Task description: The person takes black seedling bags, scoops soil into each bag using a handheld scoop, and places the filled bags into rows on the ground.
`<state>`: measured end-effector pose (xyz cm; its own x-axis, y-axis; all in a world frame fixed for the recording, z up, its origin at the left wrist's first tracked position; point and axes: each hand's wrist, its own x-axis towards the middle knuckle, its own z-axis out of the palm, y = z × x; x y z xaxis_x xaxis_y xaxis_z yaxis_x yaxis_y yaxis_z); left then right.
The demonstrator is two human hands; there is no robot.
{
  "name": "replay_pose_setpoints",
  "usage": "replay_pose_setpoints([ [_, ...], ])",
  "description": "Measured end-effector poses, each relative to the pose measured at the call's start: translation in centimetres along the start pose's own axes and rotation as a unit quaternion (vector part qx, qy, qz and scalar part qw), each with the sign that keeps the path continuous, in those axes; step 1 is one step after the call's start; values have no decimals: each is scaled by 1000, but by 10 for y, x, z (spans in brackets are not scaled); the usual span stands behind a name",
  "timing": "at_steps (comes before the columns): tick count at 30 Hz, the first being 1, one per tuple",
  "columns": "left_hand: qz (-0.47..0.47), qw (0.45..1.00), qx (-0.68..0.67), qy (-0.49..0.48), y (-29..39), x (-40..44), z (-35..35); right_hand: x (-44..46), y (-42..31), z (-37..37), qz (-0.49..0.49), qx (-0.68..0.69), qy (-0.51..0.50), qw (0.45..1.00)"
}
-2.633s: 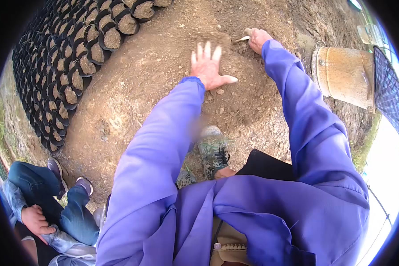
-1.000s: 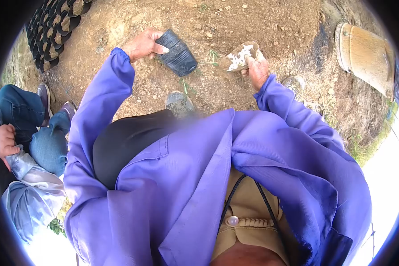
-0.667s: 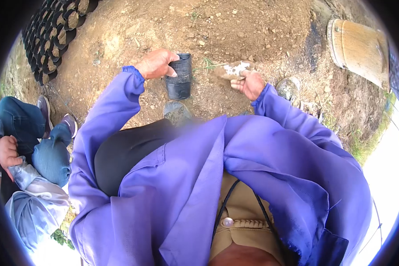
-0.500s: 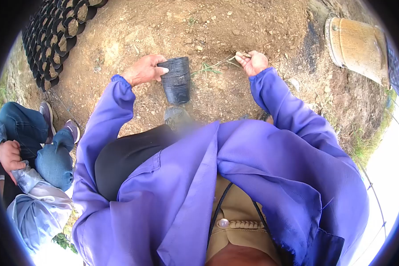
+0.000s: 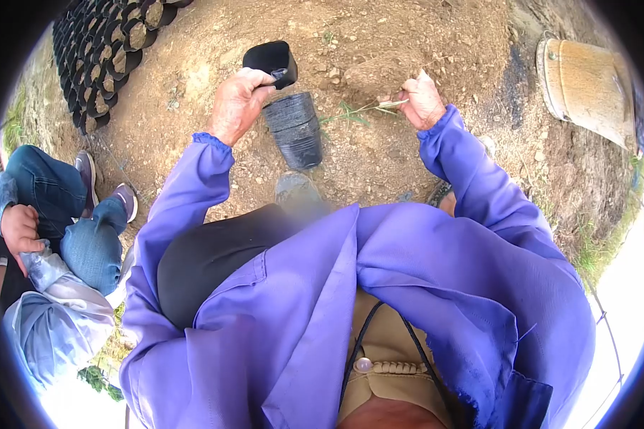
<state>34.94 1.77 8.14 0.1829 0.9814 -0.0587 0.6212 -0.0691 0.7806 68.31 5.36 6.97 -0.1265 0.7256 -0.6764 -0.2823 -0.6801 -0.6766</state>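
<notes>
My left hand (image 5: 237, 104) now grips one black pot (image 5: 268, 58), off the stack (image 5: 294, 130) it held earlier; my right hand (image 5: 422, 101) pinches something pale (image 5: 391, 104).

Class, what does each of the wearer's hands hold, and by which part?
The left hand holds a black pot by its rim. The right hand holds a thin pale object by one end, though what it is cannot be told.

Black pot (image 5: 270, 56), tilted; ridged pot stack (image 5: 294, 132) beside it; thin pale piece (image 5: 392, 104), apart.
</notes>
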Motion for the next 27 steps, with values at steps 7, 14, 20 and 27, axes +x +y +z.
replay_pose_setpoints([
  [7, 102, 976, 192, -9, 4, 11, 14, 17, -29, 87, -59, -102, -128, 985],
  [14, 94, 975, 199, -15, -13, 19, 27, 51, 9, 111, -434, -444, -45, 783],
  [20, 116, 958, 262, -9, -11, 19, 35, 12, -17, 80, -125, -92, -13, 988],
  [27, 79, 967, 241, -7, -17, 20, 40, 20, 7, 48, -41, 17, 56, 997],
])
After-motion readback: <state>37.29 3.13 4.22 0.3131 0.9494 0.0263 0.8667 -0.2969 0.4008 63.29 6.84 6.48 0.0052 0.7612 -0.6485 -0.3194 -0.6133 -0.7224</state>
